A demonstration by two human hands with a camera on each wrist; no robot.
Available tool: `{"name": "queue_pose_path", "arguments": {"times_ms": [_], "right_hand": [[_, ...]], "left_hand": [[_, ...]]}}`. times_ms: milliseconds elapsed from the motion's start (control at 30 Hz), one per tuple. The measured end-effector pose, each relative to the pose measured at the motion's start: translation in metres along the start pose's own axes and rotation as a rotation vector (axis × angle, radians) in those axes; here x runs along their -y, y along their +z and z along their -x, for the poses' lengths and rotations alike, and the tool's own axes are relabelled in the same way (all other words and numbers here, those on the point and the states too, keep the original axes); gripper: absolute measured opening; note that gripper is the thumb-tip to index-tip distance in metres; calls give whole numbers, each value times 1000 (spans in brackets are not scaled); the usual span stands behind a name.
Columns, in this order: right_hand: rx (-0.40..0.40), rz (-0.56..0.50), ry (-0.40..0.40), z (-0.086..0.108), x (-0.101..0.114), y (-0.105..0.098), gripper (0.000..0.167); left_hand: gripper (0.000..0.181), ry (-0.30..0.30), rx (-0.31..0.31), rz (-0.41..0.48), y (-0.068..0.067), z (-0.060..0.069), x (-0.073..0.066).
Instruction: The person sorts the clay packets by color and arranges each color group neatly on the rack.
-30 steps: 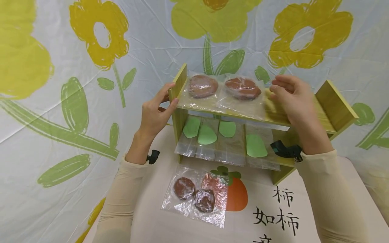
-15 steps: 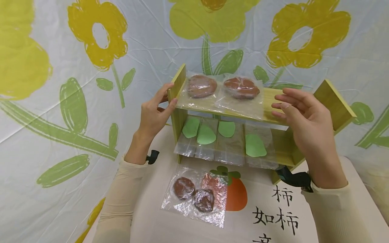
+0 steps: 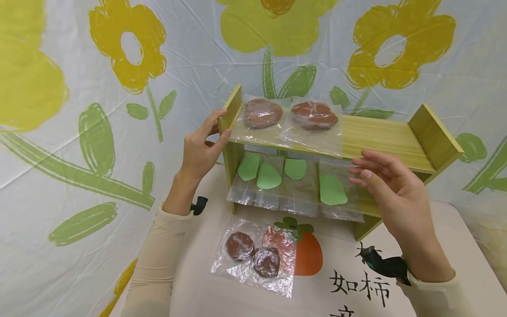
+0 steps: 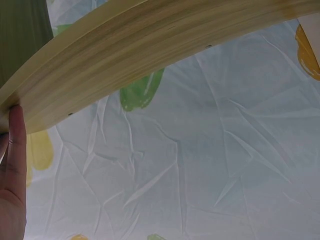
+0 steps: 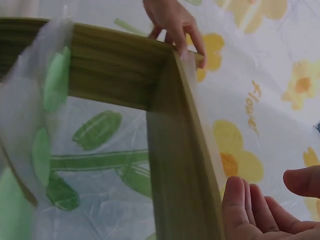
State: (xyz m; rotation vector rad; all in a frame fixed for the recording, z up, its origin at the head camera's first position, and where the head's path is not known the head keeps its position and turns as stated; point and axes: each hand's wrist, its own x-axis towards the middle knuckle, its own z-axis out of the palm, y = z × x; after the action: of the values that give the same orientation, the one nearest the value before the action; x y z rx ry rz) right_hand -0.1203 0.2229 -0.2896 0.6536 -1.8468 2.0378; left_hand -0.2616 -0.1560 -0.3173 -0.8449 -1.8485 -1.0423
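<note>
My left hand [image 3: 198, 152] grips the left end panel of a two-tier wooden shelf [image 3: 388, 136], thumb in front and fingers around its edge. In the left wrist view, a finger [image 4: 16, 150] touches the wood. My right hand [image 3: 404, 202] holds nothing; its fingers are loosely bent in front of the shelf's right part. On the top tier, toward the left, lie two clear bags, one with a reddish-brown flattened round piece [image 3: 263, 113], the other with a similar piece [image 3: 314, 115]. Flat clear packets with green paper shapes [image 3: 269, 176] lie along the lower tier.
On the table in front of the shelf, clear plastic holds two dark reddish-brown discs [image 3: 239, 245]. The pale tablecloth [image 3: 309, 304] bears a printed orange fruit and black characters. A flower-patterned curtain [image 3: 190, 53] hangs close behind the shelf.
My right hand has drawn back from beside the bag on the top tier, first rightward, then down and toward me. The left hand and the bags have stayed put.
</note>
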Motion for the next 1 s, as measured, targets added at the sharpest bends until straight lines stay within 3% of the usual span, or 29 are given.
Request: {"name": "queue_pose_path", "arguments": {"times_ms": [400, 767, 1000], "right_hand": [[93, 109, 73, 34, -33, -5, 37], [275, 151, 100, 73, -72, -9, 40], [321, 208, 203, 92, -92, -8, 39]], "left_hand": [[45, 2, 0, 2, 1, 1, 3], [44, -2, -2, 14, 0, 0, 2], [44, -13, 3, 4, -1, 0, 0]]}}
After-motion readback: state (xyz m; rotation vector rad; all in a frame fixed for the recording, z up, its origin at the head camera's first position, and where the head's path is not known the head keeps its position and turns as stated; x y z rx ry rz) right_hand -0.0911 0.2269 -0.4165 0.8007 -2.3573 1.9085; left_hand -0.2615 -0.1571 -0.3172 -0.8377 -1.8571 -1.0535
